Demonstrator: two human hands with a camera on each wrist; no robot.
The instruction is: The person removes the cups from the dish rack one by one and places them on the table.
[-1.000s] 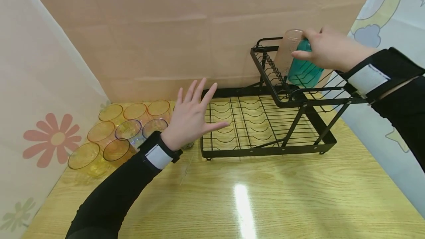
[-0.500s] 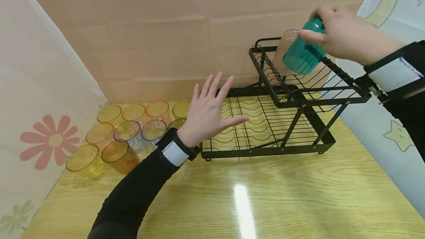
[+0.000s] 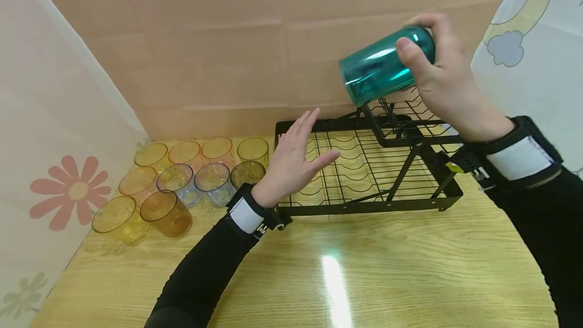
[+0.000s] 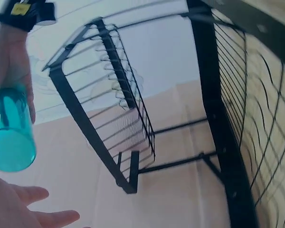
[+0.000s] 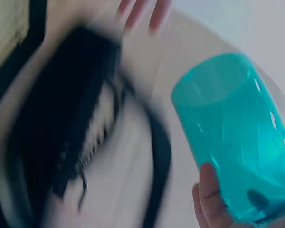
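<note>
A teal see-through cup (image 3: 382, 67) is held in the air by my right hand (image 3: 448, 72), gripped near its base with thumb and fingers. It tilts, its open mouth facing left and down, and overlaps the upper tier of a black dish rack (image 3: 341, 210). The right wrist view shows the teal cup (image 5: 237, 133) with fingers at its lower end. My left hand (image 3: 293, 163) hovers before the rack's left side, fingers straight, thumb apart, holding nothing. In the left wrist view, part of the left hand (image 4: 33, 204) lies below the cup (image 4: 12, 137).
Several coloured glasses stand in rows at the left, among them an amber glass (image 3: 166, 214) and a yellow glass (image 3: 120, 221). A pinkish clear glass (image 4: 121, 133) sits in the rack's upper tier. Draped sheets enclose the wooden table (image 3: 364, 267).
My right hand has lifted the teal cup off the rack's upper tier, moved it left and tipped it further onto its side. My left hand has moved right and turned edgewise.
</note>
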